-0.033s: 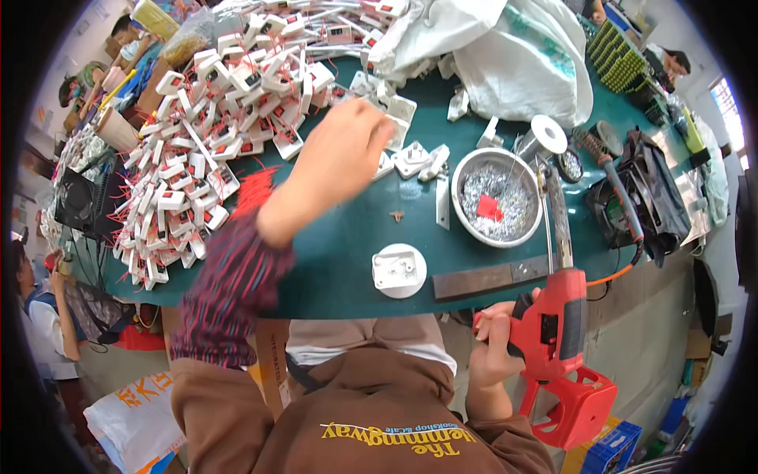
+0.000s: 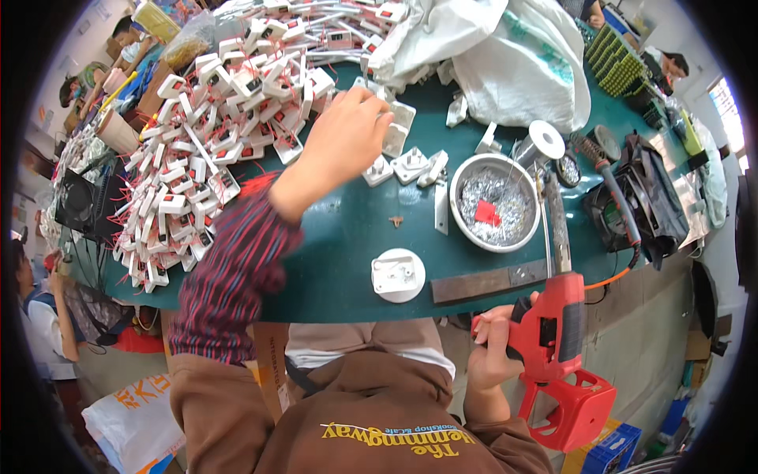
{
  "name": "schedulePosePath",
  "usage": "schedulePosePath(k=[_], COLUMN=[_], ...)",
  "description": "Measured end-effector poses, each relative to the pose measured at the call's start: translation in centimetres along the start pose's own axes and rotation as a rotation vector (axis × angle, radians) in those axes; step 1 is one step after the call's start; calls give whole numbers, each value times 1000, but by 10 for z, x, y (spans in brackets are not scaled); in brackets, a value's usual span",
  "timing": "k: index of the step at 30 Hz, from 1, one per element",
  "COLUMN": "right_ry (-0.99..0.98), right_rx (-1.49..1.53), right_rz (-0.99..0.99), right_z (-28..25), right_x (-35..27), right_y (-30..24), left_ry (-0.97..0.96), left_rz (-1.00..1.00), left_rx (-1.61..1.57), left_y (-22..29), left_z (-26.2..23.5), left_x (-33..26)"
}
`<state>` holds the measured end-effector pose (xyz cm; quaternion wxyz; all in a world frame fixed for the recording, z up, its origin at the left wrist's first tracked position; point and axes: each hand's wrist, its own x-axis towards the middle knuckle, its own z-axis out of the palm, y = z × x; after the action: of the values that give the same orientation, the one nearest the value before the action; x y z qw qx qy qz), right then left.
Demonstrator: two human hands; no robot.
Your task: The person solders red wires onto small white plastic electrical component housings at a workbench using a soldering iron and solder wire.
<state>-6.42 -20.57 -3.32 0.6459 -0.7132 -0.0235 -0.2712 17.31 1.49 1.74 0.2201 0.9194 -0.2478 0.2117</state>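
Hanging over the loose white parts (image 2: 409,163) toward the far side of the surface (image 2: 332,261), the left hand (image 2: 342,154) has its fingers bent inward; its back hides the fingertips, so I cannot tell whether they hold anything. The right hand (image 2: 496,340) is wrapped round the handle of a red gun-shaped tool (image 2: 553,340), whose long tip points away from the body, beside a metal bowl (image 2: 455,207). Judging by the large heap of white pieces with red wires (image 2: 245,99) at left, much wiring seems done; the loose parts, showing no red wires, look left over. The round white piece (image 2: 397,276) sits alone near the front edge, left of a dark bar (image 2: 489,282). It is a pale disc bearing a raised, roughly square open housing with small posts inside, apparently unwired.
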Motion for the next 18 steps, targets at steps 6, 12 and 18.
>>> schedulePosePath(k=[6,12,18], right_ry=[107,101,412], right_rx=[51,-41,69], right_rz=[54,70,142], right_z=[-2,-9,-2], right_x=[1,2,14], right_y=[-4,-4,-8], left_ry=[21,228,-167], left_rz=[-19,-79,-345], left_rx=[216,161,529], left_y=[-33,-94,-103], left_z=[53,48,80], left_x=[100,213,201])
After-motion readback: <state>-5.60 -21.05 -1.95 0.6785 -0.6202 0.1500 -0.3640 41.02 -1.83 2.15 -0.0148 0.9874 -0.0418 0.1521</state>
